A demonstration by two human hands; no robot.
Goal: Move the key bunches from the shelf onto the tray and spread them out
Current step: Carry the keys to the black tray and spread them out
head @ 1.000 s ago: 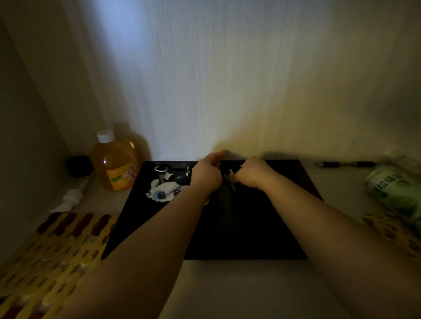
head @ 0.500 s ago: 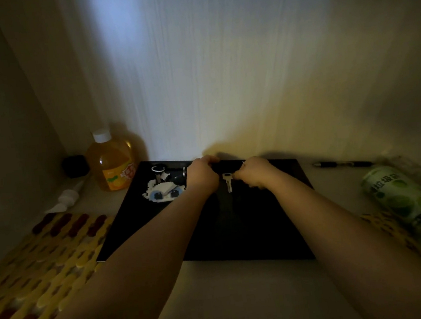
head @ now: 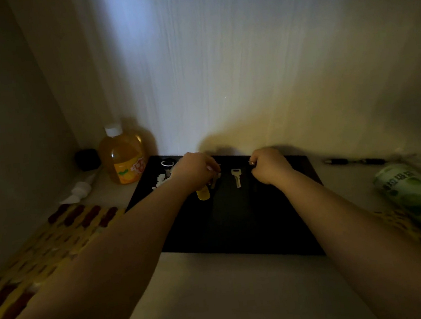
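Observation:
A black tray (head: 237,224) lies on the shelf in dim light. A single silver key (head: 236,177) lies flat on its far part, between my hands. My left hand (head: 195,170) is closed over a key bunch (head: 213,180) with a yellow fob (head: 203,193) showing below the fingers. A white pixel-style charm (head: 161,182) and a ring (head: 167,163) lie at the tray's far left, partly hidden by my left hand. My right hand (head: 270,164) is closed at the tray's far edge, pinching something small and metallic that I cannot make out.
An orange drink bottle (head: 122,157) stands in the back left corner beside a small black object (head: 87,159) and a white tube (head: 79,191). A yellow-and-red mat (head: 31,258) lies left. A pen (head: 354,161) and a green packet (head: 415,196) lie right.
My hands have moved apart: the right one slid right along the tray's far edge, leaving the silver key lying alone. The yellow fob now shows under my left hand.

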